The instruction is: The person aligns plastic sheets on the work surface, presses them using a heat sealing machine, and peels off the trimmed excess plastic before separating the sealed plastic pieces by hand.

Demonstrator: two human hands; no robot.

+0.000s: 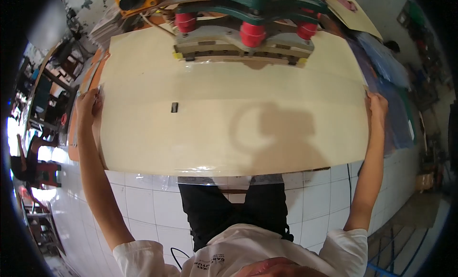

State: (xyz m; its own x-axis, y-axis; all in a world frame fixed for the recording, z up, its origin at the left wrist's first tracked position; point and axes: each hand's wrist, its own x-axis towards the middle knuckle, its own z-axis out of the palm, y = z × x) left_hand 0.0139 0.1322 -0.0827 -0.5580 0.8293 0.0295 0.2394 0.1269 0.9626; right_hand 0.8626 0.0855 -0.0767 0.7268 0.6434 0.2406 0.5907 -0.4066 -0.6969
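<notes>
Your left hand (88, 104) is at nine o'clock from the middle of the cream board (229, 86), its fingers curled closed and pinching the side edge of the clear film (195, 180). Your right hand (378, 105) is at three o'clock, its fingers likewise bent and clasping the film's opposite edge. You have both arms stretched wide; whether either grasp also catches the board's edge, I cannot tell.

Between your hands the film lies over the cream board, glinting near the front and hanging slightly past its six o'clock edge, above your black trousers (202, 207). A small dark block (174, 107) lies toward nine o'clock from the middle, well apart from your fingers. A shadow falls across the board from four to five o'clock.

At twelve o'clock, over the far part of the board, stands the machine head (245, 36), with its green frame, three red posts and a long pale bar below. An orange box (138, 1) sits at eleven o'clock, and a stack of papers (107, 27) at ten. Beyond your right hand, blue-tinted plastic sheets (384, 62) lie at two o'clock. White floor tiles (315, 200) show at five, and a red stool (48, 174) at eight.
</notes>
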